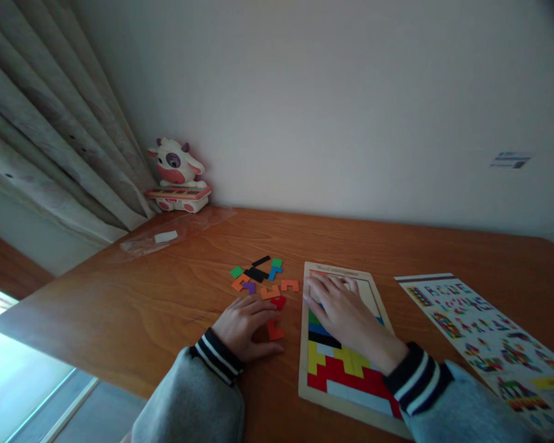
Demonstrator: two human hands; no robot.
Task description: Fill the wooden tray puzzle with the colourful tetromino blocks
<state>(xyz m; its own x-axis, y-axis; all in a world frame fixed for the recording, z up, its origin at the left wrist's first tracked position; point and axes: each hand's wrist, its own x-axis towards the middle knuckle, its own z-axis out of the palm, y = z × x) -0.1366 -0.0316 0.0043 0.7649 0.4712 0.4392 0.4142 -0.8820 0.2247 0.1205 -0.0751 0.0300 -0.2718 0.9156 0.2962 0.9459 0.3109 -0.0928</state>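
Observation:
A wooden puzzle tray (303, 344) lies on the brown table, its near half filled with red, yellow, white, black, blue and green blocks. My right hand (346, 317) lies flat across the tray's middle, fingers stretched toward its far left corner. My left hand (245, 326) rests on the table left of the tray, its fingertips touching a red block (279, 302), with an orange-red block (275, 331) beside the thumb. Several loose blocks (258, 275) in green, black, blue, orange and purple sit just beyond it.
A printed pattern sheet (484, 335) lies right of the tray. A cow-shaped toy (178, 175) stands at the back left by the curtain (50, 141). A clear plastic bag (166, 237) lies near it. The table's left edge (74, 360) drops off toward the floor.

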